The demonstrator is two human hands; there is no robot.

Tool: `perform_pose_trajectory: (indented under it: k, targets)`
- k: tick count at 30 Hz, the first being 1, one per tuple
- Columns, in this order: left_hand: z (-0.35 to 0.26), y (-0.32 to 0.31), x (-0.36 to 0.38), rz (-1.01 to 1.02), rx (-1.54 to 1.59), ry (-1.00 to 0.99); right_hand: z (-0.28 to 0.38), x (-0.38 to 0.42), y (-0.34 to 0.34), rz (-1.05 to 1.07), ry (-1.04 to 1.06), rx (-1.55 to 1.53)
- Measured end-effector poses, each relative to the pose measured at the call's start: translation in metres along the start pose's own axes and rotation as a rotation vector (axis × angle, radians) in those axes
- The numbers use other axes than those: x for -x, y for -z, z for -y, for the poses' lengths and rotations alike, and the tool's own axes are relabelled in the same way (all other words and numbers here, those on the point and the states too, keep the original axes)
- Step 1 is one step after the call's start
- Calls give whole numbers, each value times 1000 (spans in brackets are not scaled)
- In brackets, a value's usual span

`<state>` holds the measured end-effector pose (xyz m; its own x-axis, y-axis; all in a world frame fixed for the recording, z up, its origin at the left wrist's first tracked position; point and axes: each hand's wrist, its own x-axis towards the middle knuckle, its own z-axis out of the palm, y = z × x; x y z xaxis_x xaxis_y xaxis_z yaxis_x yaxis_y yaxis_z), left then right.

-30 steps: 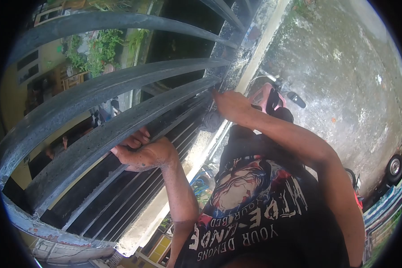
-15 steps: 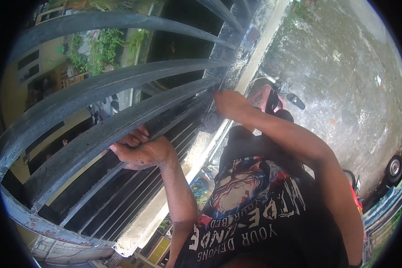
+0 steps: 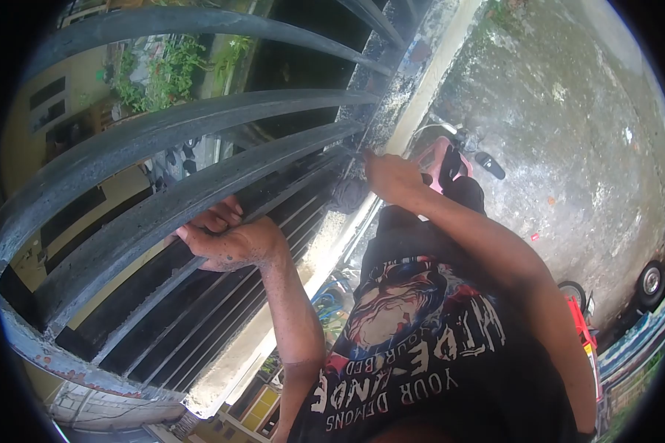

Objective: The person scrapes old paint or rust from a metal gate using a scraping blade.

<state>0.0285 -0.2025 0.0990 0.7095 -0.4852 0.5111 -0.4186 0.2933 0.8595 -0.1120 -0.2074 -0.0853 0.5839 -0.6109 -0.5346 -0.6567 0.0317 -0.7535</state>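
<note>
Dark metal bars run across the left half of the view and meet a pale concrete ledge. My left hand is among the bars, its curled fingers and thumb closed on a metal bar. Farther along, at the end of the bars, my right hand is closed beside the ledge. Its fingertips point away from the camera, so what they hold is hidden. A dark bundled cloth lies on the ledge just left of my right hand.
On the concrete ground are a black sandal and a pink object beyond my right forearm. A wheel and a red object show at the right. Green plants stand beyond the bars.
My right hand has shifted slightly right and down in the view. My left hand has moved a little to the left, still at the bars.
</note>
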Motion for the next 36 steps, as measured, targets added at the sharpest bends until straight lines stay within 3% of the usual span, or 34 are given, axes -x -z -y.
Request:
perform_pose_trajectory:
  k: [16, 31, 33, 36]
  targets:
    - [-2, 0, 0, -15, -56, -19, -5, -5, -15, -95, 47, 70]
    - [-4, -7, 4, -90, -78, -63, 0, -10, -10, -24, 91, 67]
    - [-1, 2, 1, -49, 11, 0, -12, -21, -17, -149, 140, 147]
    - [-6, 1, 2, -64, 65, 1, -7, -26, -15, -169, 166, 233]
